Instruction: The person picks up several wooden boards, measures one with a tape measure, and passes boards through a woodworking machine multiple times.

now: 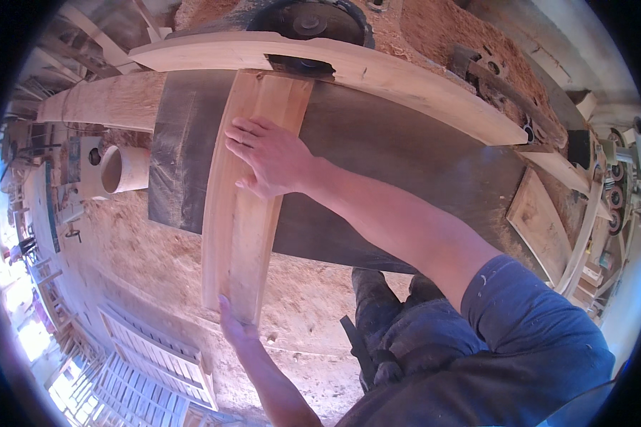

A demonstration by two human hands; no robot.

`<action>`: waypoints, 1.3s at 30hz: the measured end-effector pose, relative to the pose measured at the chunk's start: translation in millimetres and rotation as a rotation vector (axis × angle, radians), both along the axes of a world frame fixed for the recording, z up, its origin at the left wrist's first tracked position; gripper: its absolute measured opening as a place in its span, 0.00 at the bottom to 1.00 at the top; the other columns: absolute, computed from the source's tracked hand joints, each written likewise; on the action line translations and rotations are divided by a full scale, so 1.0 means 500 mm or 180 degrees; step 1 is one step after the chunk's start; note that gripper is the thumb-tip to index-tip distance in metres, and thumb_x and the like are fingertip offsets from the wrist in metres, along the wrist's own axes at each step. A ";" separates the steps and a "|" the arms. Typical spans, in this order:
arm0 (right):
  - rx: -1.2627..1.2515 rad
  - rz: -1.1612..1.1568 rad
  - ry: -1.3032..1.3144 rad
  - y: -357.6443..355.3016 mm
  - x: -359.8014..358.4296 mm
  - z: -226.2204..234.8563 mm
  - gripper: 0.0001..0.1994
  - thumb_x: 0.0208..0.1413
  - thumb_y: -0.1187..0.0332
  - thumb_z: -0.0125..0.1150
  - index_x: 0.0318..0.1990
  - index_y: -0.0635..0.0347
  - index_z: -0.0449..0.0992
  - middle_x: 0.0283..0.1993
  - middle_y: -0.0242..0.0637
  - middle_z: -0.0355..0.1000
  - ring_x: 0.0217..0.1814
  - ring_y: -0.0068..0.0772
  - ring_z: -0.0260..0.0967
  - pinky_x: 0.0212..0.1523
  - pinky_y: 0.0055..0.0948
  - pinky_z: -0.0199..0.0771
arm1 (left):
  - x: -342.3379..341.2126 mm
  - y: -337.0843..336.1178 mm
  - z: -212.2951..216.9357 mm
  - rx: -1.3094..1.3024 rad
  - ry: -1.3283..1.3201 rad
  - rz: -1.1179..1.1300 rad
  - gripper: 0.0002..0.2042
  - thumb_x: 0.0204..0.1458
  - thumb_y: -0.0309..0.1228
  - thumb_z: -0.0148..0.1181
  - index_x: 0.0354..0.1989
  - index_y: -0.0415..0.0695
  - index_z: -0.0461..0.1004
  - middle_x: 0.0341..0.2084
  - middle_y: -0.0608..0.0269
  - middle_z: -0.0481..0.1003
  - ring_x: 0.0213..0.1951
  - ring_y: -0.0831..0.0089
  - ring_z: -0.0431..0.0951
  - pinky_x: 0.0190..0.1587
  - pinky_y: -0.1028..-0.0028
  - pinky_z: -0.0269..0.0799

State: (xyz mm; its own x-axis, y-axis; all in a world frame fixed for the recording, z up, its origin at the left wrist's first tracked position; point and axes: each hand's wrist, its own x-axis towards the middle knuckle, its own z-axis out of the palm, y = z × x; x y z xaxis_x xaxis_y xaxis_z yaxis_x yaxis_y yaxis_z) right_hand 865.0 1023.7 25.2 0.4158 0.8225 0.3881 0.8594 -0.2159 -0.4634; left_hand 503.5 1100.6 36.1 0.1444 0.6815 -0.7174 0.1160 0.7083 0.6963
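Observation:
A long, pale wooden board (253,206) lies across the dark flat machine table (377,156), its near end jutting past the front edge. My right hand (274,158) rests on top of the board around its middle, fingers stretched out and thumb apart. At the near end, my left hand (236,329) holds the board with the thumb up along its edge; the other fingers are mostly hidden. The board's far end meets a curved-looking wooden fence (406,82), next to a gap with a dark opening.
Behind the fence sits a dark round machine part (310,25) amid heaped sawdust (449,35). A wooden piece (541,220) lies on the table's right end. On the left are a pale round tube (126,169) and another plank (107,99). Slatted wooden frames (157,349) stand lower left.

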 end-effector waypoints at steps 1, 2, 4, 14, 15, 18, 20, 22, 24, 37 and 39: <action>-0.0008 -0.0005 -0.0018 0.014 0.001 0.001 0.33 0.49 0.51 0.64 0.57 0.69 0.71 0.65 0.43 0.63 0.72 0.38 0.52 0.71 0.38 0.49 | 0.001 0.013 0.000 0.0047 0.0077 0.0016 0.34 0.56 0.47 0.62 0.64 0.36 0.60 0.59 0.52 0.68 0.60 0.57 0.67 0.64 0.58 0.61; -0.0017 -0.0011 -0.0036 0.029 0.002 0.003 0.33 0.49 0.51 0.64 0.57 0.69 0.71 0.65 0.43 0.63 0.72 0.38 0.52 0.71 0.38 0.49 | 0.001 0.025 -0.002 0.0094 0.0153 0.0033 0.34 0.56 0.47 0.62 0.64 0.36 0.60 0.59 0.52 0.68 0.60 0.57 0.67 0.64 0.58 0.61; -0.0075 -0.0012 -0.0048 0.045 -0.006 0.005 0.33 0.51 0.51 0.62 0.57 0.69 0.70 0.66 0.43 0.62 0.72 0.38 0.51 0.72 0.38 0.48 | -0.005 0.046 -0.006 0.0065 0.0030 0.0031 0.35 0.56 0.47 0.61 0.64 0.35 0.60 0.58 0.51 0.67 0.60 0.56 0.67 0.63 0.58 0.63; 0.0907 -0.0742 0.1893 -0.269 -0.391 0.057 0.25 0.46 0.75 0.61 0.56 0.65 0.69 0.56 0.46 0.68 0.60 0.48 0.64 0.62 0.43 0.64 | -0.244 -0.279 -0.024 -0.0393 -0.0915 0.0576 0.27 0.59 0.39 0.56 0.63 0.39 0.61 0.57 0.49 0.69 0.58 0.53 0.70 0.63 0.54 0.65; 0.0948 -0.0904 0.2426 -0.334 -0.440 0.056 0.25 0.47 0.74 0.62 0.56 0.64 0.69 0.55 0.46 0.68 0.59 0.47 0.66 0.62 0.42 0.64 | -0.258 -0.350 -0.025 -0.0479 -0.1447 0.0472 0.26 0.59 0.37 0.56 0.63 0.39 0.62 0.57 0.49 0.68 0.58 0.54 0.70 0.63 0.53 0.65; -0.0144 -0.1248 0.4265 -0.497 -0.527 0.042 0.25 0.46 0.68 0.66 0.53 0.65 0.69 0.49 0.46 0.72 0.52 0.42 0.70 0.55 0.37 0.68 | -0.299 -0.556 -0.070 -0.1109 -0.1900 0.0366 0.25 0.56 0.34 0.56 0.62 0.39 0.63 0.58 0.49 0.68 0.55 0.54 0.72 0.61 0.53 0.67; -0.0629 -0.0824 0.4510 -0.600 -0.554 -0.001 0.23 0.45 0.64 0.66 0.49 0.67 0.71 0.43 0.49 0.74 0.46 0.45 0.73 0.49 0.38 0.71 | -0.267 -0.705 -0.025 -0.1516 -0.2126 0.0219 0.25 0.56 0.33 0.56 0.62 0.39 0.62 0.57 0.47 0.68 0.53 0.54 0.73 0.57 0.53 0.70; -0.0677 -0.0741 0.4380 -0.689 -0.514 0.044 0.22 0.45 0.67 0.67 0.48 0.65 0.71 0.39 0.43 0.73 0.45 0.35 0.72 0.46 0.33 0.71 | -0.201 -0.801 0.048 -0.1667 -0.1817 -0.0188 0.26 0.55 0.31 0.57 0.62 0.39 0.61 0.55 0.45 0.69 0.52 0.54 0.74 0.51 0.54 0.74; -0.0597 -0.0675 0.4113 -0.777 -0.469 0.088 0.20 0.44 0.69 0.67 0.46 0.64 0.72 0.35 0.40 0.72 0.42 0.31 0.71 0.43 0.31 0.70 | -0.209 -0.868 0.056 -0.1927 -0.1672 -0.0947 0.26 0.55 0.31 0.57 0.62 0.39 0.60 0.54 0.44 0.69 0.51 0.54 0.75 0.46 0.56 0.76; -0.0804 -0.0218 0.2464 -1.242 -0.381 0.236 0.11 0.44 0.70 0.59 0.35 0.62 0.68 0.32 0.52 0.68 0.38 0.60 0.68 0.37 0.45 0.67 | 0.229 -0.640 0.241 0.3209 -0.0333 -0.1797 0.33 0.63 0.42 0.51 0.68 0.30 0.49 0.67 0.47 0.52 0.69 0.60 0.52 0.70 0.65 0.47; -0.0741 -0.0069 0.2212 -1.279 -0.410 0.230 0.10 0.45 0.70 0.59 0.35 0.61 0.68 0.32 0.52 0.68 0.37 0.60 0.68 0.37 0.47 0.67 | 0.275 -0.551 0.206 0.3392 -0.0230 -0.1966 0.24 0.62 0.38 0.50 0.60 0.33 0.60 0.55 0.54 0.63 0.59 0.64 0.62 0.62 0.68 0.57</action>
